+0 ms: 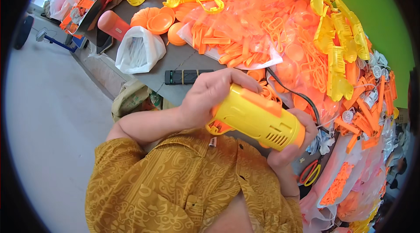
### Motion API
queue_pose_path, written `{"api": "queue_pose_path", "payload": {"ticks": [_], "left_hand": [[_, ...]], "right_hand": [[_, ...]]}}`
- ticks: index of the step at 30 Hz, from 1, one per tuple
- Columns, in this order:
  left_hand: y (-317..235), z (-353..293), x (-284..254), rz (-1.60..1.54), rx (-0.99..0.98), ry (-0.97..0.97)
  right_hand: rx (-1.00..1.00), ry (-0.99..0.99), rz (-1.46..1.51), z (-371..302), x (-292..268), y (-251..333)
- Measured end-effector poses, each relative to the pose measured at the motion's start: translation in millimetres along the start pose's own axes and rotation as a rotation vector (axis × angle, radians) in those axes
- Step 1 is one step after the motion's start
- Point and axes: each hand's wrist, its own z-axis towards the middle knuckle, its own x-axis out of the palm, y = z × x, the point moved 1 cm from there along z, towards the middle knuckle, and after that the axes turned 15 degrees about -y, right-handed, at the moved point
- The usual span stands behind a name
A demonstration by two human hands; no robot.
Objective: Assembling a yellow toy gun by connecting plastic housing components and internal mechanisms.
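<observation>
Held in front of my chest is a yellow plastic cylindrical casing [258,117] with orange ends and vent slots near its right end. My left hand [212,95] grips its left end, thumb and fingers curled over the top. At the other end, my right hand [295,143] wraps round the orange cap [300,135], thumb in front. An orange strip runs along the casing's upper side. Below its left end, an orange and yellow piece [218,126] shows in part. A black rectangular object with bands [186,77] lies on the table just beyond my left hand.
Orange parts [258,18] are heaped across the table [179,55], with yellow half-shells [339,66] around them. A white bag of clear sticks [139,53] and orange bowls [160,22] sit at the left. Scissors [311,172] lie at the right, near a black cord [302,95].
</observation>
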Motion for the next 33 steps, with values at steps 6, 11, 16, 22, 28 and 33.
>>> {"api": "queue_pose_path", "payload": {"ticks": [6, 11, 16, 22, 28, 33], "left_hand": [[-6.5, -6.9, 14.2, -0.332, -0.603, 0.114], [-12.4, -11.9, 22.4, -0.219, -0.512, 0.170], [-23.8, -10.8, 26.6, -0.148, -0.389, 0.208], [-31.2, -6.2, 29.9, -0.151, -0.415, 0.171], [-30.1, 3.3, 31.0, -0.028, -0.366, 0.275], [-5.8, 61.3, 13.0, -0.402, -0.700, -0.029]], "right_hand": [[-0.167, 0.385, 0.007, 10.0, -24.9, 22.1], [-0.351, 0.439, 0.118, 15.2, -22.5, 35.2], [-0.434, 0.341, 0.131, 14.5, -19.1, 35.8], [-0.508, 0.251, 0.171, 9.6, -15.3, 33.4], [-0.596, 0.217, 0.105, 12.1, -18.6, 37.0], [-0.138, 0.230, -0.162, 48.0, -2.3, 2.5]]}}
